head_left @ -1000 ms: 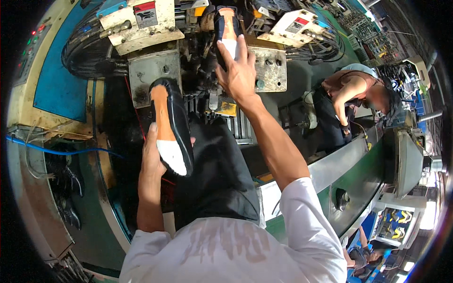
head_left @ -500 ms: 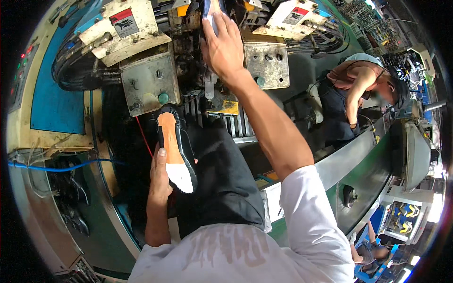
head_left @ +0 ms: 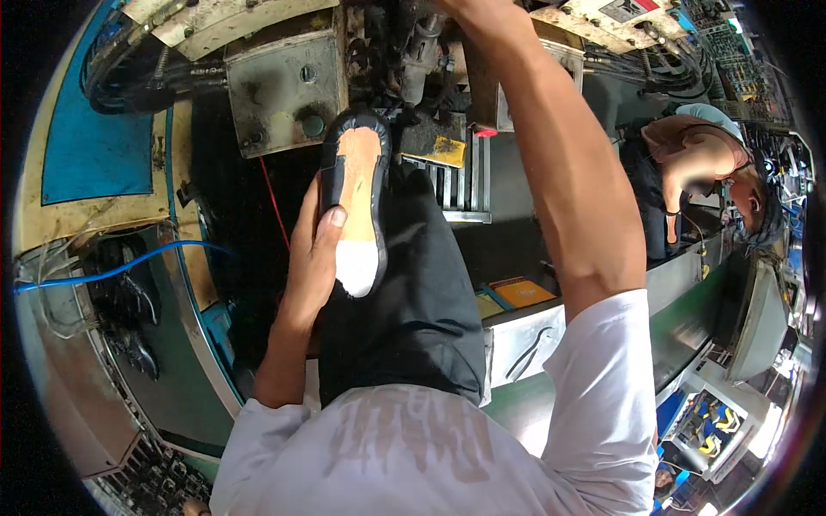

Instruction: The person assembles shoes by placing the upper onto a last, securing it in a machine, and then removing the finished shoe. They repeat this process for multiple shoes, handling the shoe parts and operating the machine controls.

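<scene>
My left hand point(head_left: 317, 236) is closed round the side of a black shoe upper point(head_left: 381, 202), with the thumb pressed on its underside. That shoe is held bottom up above my lap. Its tan insole point(head_left: 357, 181) faces me, with a white patch point(head_left: 356, 265) at the end nearer my body. The other end, rimmed with gathered black material, points at the machine. My right forearm point(head_left: 559, 155) reaches up and forward. It leaves the picture at the top edge, so the right hand and anything in it are out of sight.
Ahead stands a machine with a grimy metal box point(head_left: 284, 95) and hoses. A blue hose point(head_left: 129, 262) crosses at left, above dark shoes point(head_left: 125, 292). Pliers point(head_left: 529, 353) lie on a pale surface at right. A co-worker point(head_left: 697, 172) bends beside the conveyor point(head_left: 688, 331).
My right hand has gone up out of view, off the shoe-like piece on the machine. The left hand's shoe now sits higher and further right. The whole view has shifted.
</scene>
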Demonstrator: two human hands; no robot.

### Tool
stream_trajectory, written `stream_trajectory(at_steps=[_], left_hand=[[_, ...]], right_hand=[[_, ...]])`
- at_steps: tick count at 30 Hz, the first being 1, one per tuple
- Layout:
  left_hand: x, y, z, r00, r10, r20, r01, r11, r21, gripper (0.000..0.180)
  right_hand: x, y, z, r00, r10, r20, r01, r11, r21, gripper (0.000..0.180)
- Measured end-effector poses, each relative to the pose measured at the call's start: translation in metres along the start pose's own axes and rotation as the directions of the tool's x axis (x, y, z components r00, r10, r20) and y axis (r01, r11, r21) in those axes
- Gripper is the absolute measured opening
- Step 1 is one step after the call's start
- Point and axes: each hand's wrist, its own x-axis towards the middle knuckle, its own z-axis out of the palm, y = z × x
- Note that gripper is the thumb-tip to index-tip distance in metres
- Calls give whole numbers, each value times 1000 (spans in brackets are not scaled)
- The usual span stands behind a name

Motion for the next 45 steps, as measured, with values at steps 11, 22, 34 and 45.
stream_trajectory(at_steps=[11, 22, 34, 45], left_hand=[[-21, -12, -7, 994, 77, -77, -70, 993, 93, 64], [-146, -43, -71, 982, -168, -83, 121, 907, -403, 70], [-388, -114, -240, 221, -258, -941, 113, 965, -238, 79], [-539, -244, -271, -165, -280, -946, 443, 835, -325, 94]], right_hand=[[-103, -103, -56, 954, 151, 260, -279, 767, 578, 87], [-237, -204, -102, 577, -81, 813, -795, 175, 581, 72], [-408, -168, -71, 763, -110, 637, -352, 755, 553, 30], [-404, -161, -42, 777, -152, 611, -282, 783, 555, 32]])
